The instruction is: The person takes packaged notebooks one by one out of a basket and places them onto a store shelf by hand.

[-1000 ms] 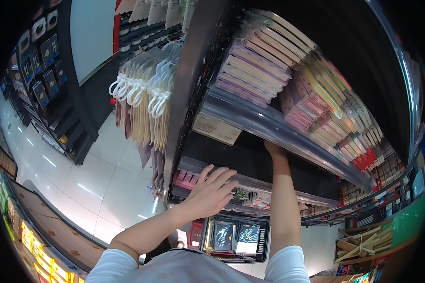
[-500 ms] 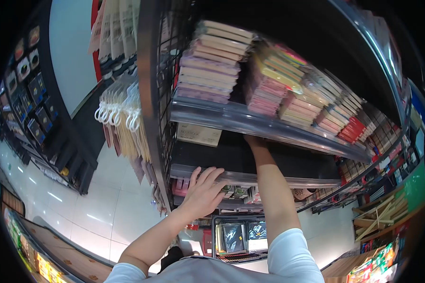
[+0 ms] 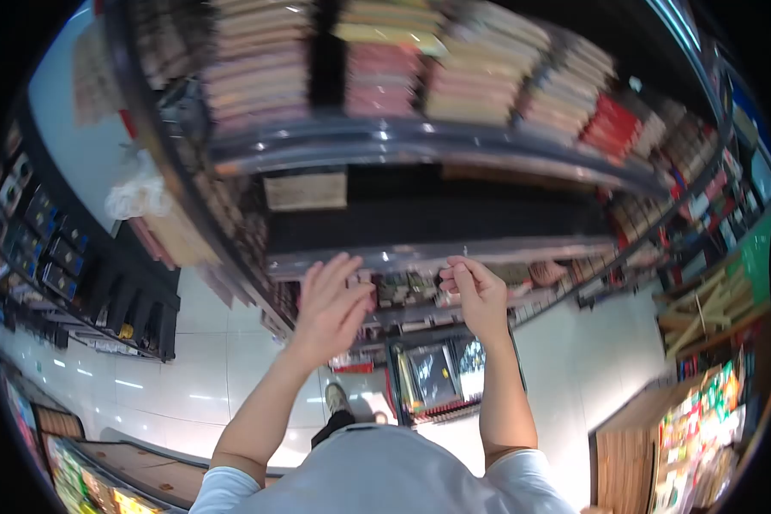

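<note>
My left hand (image 3: 330, 308) is raised at the front edge of the lower shelf (image 3: 377, 257), its fingers spread and nothing in them. To its right, my right hand (image 3: 478, 295) is in front of the same edge. Its fingers are curled in with the thumb against them; whether something small is between them is too blurred to tell. A pale notebook (image 3: 307, 191) stands at the left end of the black lower shelf, apart from both hands.
Stacks of wrapped notebooks (image 3: 385, 81) line the upper shelf. Small packaged goods (image 3: 403, 289) sit on a level below my hands. A black crate (image 3: 433, 377) with dark packages stands on the floor. Wooden sticks (image 3: 711, 313) lie in a bin at the right.
My right hand has come out from deep in the lower shelf to its front edge, fingers now curled. My left hand has lifted slightly. The camera has turned, so the shelves appear higher and further left.
</note>
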Available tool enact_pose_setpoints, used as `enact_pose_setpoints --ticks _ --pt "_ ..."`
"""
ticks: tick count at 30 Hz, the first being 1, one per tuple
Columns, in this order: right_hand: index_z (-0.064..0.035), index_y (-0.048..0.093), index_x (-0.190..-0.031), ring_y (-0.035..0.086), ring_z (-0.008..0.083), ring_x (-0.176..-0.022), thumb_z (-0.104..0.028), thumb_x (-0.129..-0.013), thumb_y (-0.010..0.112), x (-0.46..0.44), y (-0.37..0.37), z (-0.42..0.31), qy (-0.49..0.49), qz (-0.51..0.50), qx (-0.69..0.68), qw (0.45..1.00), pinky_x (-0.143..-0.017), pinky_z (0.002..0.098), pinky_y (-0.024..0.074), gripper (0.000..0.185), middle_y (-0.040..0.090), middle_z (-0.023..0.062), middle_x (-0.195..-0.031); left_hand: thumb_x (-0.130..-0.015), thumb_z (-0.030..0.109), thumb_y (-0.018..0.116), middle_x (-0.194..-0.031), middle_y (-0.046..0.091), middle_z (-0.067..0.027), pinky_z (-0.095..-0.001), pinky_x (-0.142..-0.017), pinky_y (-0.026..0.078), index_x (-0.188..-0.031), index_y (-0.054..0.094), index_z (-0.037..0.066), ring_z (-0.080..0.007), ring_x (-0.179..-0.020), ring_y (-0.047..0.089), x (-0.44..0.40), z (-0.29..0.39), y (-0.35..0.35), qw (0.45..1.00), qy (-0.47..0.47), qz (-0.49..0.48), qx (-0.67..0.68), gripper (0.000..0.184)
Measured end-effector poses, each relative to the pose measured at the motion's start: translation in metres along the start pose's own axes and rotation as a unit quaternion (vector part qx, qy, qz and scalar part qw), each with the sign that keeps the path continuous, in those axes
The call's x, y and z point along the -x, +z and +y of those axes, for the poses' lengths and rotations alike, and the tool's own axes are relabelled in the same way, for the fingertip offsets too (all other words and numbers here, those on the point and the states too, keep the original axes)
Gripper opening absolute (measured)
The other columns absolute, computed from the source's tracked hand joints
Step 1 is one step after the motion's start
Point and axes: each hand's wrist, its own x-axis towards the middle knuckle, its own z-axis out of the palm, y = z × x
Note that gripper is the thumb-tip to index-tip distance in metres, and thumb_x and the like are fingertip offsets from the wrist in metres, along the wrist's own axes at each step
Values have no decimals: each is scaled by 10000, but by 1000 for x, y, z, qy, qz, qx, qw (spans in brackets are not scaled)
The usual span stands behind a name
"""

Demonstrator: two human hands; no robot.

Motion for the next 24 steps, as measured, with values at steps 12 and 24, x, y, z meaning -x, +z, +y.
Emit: enact_pose_setpoints --ticks 12,24 --pt "106 512 -1335 522 409 -1287 -293 -851 737 198 -183 322 314 128 407 848 -1094 423 418 667 553 305 -1345 -967 133 626 -1146 667 -121 -332 -856 521 -1190 643 32 -237 -1035 651 177 35 73 868 -310 -269 280 245" --pt "-27 404 -1429 487 385 -1330 -539 -672 854 194 -172 330 532 76 425 729 -1062 455 456 1019 488 218 -1423 -986 209 612 -1156 685 -131 -332 -779 565 -1234 636 40 -231 -958 698 194 40 82 826 -356 -368 237 301"
